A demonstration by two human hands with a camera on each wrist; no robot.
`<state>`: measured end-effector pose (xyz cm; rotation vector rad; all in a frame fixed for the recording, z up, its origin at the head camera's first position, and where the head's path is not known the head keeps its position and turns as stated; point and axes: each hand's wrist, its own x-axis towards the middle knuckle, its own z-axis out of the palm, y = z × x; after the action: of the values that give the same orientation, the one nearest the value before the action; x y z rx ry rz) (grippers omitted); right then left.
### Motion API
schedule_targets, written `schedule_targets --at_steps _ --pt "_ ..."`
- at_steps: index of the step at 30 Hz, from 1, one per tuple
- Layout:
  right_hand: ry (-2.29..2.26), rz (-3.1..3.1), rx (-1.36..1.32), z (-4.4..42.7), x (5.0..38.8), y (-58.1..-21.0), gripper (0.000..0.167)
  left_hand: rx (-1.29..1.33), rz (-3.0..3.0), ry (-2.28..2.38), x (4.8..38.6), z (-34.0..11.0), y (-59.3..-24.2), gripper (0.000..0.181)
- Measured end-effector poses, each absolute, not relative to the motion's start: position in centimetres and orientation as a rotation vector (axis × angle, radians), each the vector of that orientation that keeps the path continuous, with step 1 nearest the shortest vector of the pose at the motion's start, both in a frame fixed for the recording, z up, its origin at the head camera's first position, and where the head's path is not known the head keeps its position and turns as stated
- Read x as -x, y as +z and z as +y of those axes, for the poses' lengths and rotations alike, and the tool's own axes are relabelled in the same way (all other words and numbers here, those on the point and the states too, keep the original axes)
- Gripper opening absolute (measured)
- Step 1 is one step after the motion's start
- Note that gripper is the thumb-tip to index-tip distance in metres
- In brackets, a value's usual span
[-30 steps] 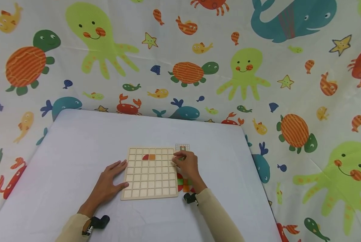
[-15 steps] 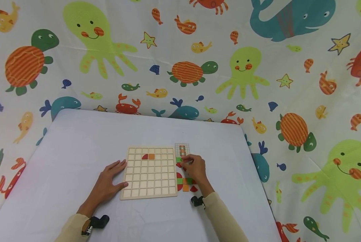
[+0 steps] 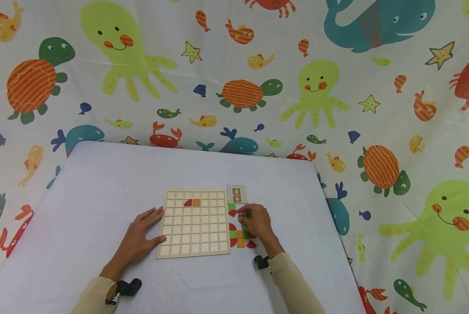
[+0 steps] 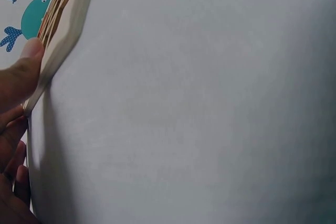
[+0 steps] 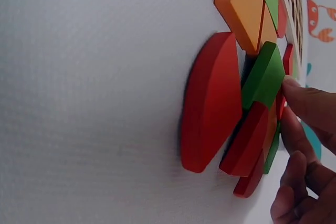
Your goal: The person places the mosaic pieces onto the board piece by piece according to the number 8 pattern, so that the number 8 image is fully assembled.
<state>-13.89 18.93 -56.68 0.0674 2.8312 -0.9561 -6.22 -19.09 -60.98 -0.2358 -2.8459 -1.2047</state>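
Observation:
The wooden grid board (image 3: 195, 224) lies on the white table, with a red quarter-circle tile (image 3: 188, 203) and an orange square tile (image 3: 196, 202) side by side in its upper cells. My left hand (image 3: 142, 231) rests at the board's left edge, fingers extended, thumb touching the rim. To the right of the board, the thumb and index finger of my right hand (image 3: 258, 222) pinch a small red tile (image 5: 281, 100), mostly hidden by the fingers. A green square tile (image 3: 232, 206) and another red tile (image 3: 232, 213) lie just left of those fingertips.
A small pattern card (image 3: 236, 194) lies above the loose tiles. Below my right hand are several red, green and orange tiles, including an orange square (image 3: 241, 243) and a red quarter-circle (image 3: 251, 244). A sea-animal cloth (image 3: 203, 52) hangs behind the table.
My right hand has drawn back from the board's upper right edge, down and rightward over the loose tiles, uncovering the card. My left hand has stayed at the board.

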Motion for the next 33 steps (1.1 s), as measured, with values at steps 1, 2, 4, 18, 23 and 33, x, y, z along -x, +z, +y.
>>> schedule_targets --at_steps 1,2,4,18,23,33 --pt "-0.929 2.844 -0.052 18.9 13.9 -56.7 0.013 0.239 -2.843 -1.204 6.2 -19.1 -61.0 0.088" --pt "-0.903 2.857 -0.041 19.0 13.9 -56.8 0.011 0.242 -2.84 -1.202 6.2 -19.1 -61.1 0.087" --pt "-0.856 2.879 -0.029 19.0 13.8 -56.8 0.01 0.245 -2.834 -1.201 6.2 -19.1 -61.1 0.087" --pt "-0.789 2.821 0.046 20.0 13.7 -56.0 0.014 0.244 -2.84 -1.199 6.1 -19.1 -61.1 0.087" --pt "-0.879 2.783 0.007 20.0 13.8 -55.8 0.016 0.25 -2.844 -1.199 6.1 -19.0 -61.0 0.087" --pt "-1.183 2.694 0.011 18.0 14.4 -55.6 0.005 0.246 -2.855 -1.199 6.2 -19.1 -61.0 0.087"
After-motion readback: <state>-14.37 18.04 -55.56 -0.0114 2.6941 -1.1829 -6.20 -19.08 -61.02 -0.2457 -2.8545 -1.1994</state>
